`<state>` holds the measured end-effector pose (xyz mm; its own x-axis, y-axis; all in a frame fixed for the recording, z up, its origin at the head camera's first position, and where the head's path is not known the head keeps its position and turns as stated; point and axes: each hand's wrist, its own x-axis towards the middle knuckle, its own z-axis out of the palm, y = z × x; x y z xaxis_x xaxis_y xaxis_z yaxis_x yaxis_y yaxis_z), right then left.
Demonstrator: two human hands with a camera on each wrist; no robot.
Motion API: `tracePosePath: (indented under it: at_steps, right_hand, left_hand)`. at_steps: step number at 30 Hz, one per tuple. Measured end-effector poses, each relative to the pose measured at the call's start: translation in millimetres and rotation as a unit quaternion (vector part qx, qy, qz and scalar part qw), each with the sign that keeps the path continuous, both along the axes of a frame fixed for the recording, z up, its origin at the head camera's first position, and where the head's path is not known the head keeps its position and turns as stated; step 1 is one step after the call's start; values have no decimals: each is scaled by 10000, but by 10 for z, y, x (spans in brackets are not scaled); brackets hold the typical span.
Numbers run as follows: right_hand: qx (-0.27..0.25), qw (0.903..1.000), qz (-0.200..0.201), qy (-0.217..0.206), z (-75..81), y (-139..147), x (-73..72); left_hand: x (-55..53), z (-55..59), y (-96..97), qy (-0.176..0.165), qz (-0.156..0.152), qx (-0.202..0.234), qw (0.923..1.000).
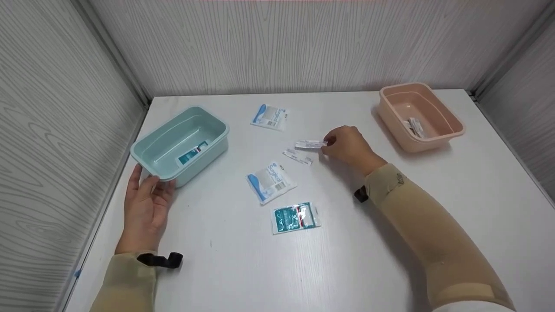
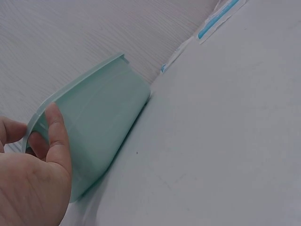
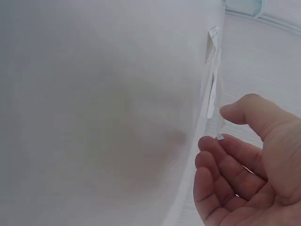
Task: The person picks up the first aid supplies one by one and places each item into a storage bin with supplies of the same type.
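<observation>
My left hand (image 1: 147,208) grips the near left corner of the teal plastic basin (image 1: 208,156), thumb and fingers about its rim. In the left wrist view, the fingers bend round the basin's rim (image 2: 80,82). A teal-and-white sachet (image 1: 193,153) lies inside. My right hand (image 1: 349,145) pinches the right end of a slim white printed packet (image 1: 308,144) between thumb and index finger. Another slim packet (image 1: 298,157) lies just in front of it. In the right wrist view, the thumb and index finger (image 3: 242,153) stand at the packet's end, its thin edge hard to see.
Two white-and-blue packets marked "Surgical" (image 1: 271,182) lie mid-table, one farther back. A teal-and-white sachet (image 1: 295,218) is nearer me. A pink basin (image 1: 392,119) at the back right holds several slim packets (image 1: 415,127). Pale walls (image 1: 277,47) border the table's back and sides.
</observation>
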<state>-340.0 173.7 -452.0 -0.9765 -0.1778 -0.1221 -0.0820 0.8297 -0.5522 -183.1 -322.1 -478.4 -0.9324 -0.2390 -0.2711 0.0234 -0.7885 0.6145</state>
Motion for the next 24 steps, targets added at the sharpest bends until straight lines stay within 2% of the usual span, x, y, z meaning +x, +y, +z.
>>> tracePosePath:
  at_steps: [11,17,24]
  right_hand:
    - [-387,9989,-168,208,130,322,148]
    - [-480,9974,-206,490,309,531,264]
    - [-664,9955,-448,504,577,736,416]
  left_hand:
    - [2,10,16,-79,7,-140,9999]
    - [-7,6,10,-146,57,-59,9999]
    - [-6,8,-16,-66,17,34,10000]
